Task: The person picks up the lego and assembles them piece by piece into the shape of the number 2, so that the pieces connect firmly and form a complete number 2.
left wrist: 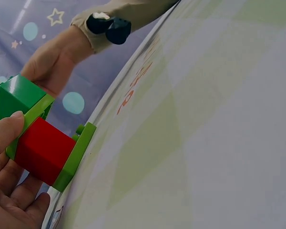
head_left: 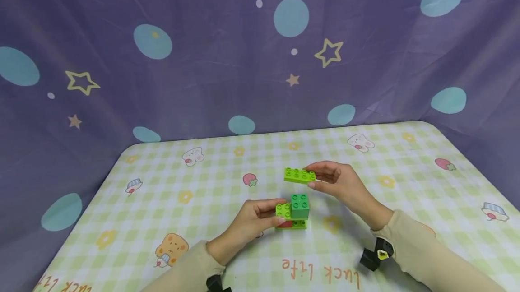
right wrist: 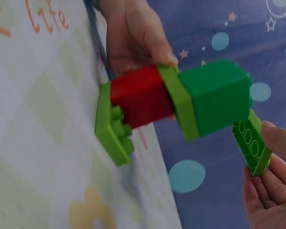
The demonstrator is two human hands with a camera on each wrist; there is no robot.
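Observation:
A small stack of toy building bricks stands on the table: a flat lime brick [right wrist: 105, 121] at the bottom, a red brick [left wrist: 44, 149] on one end of it, a second flat lime brick [right wrist: 177, 100] over the red one, and a dark green brick [head_left: 300, 206] on top at the other end. My left hand [head_left: 253, 218] pinches the stack's left end between thumb and fingers. Up and behind the stack, my right hand [head_left: 340, 183] holds a loose flat lime brick [head_left: 298, 175] by its right end. That brick is apart from the stack, its hollow underside showing in the right wrist view.
A checked cloth [head_left: 142, 210] with printed flowers, animals and letters covers the table. Behind it hangs a purple curtain [head_left: 211, 80] with stars and blue ovals. Black wrist cameras [head_left: 375, 254] sit on both sleeves.

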